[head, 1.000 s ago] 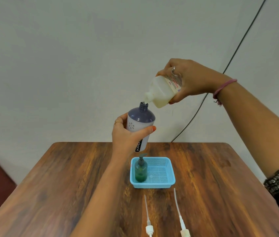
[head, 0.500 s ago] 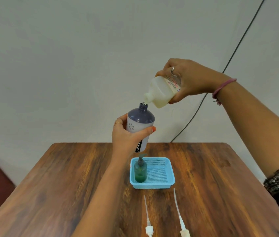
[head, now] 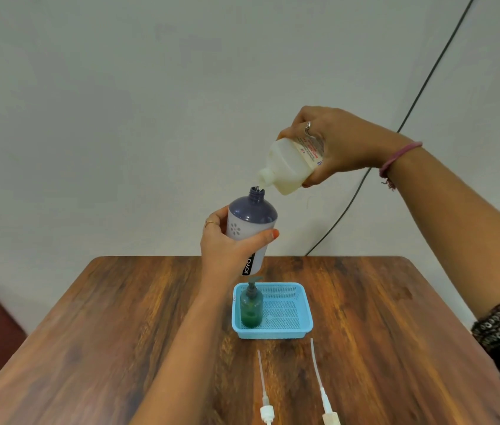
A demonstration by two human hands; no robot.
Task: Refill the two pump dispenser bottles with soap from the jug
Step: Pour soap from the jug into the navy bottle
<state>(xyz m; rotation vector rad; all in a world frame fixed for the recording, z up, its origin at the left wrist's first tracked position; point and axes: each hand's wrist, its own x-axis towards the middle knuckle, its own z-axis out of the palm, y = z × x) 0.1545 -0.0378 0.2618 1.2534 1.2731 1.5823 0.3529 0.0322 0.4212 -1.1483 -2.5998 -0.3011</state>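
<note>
Head view: translucent squarish jug (head: 288,165) over round-shouldered bottle (head: 250,222).

One head-worn wide-angle camera is looking forward and down from close above the counter (head: 119,317), taking in both raised forearms and the pale wall (head: 119,102) rising behind it.
</note>
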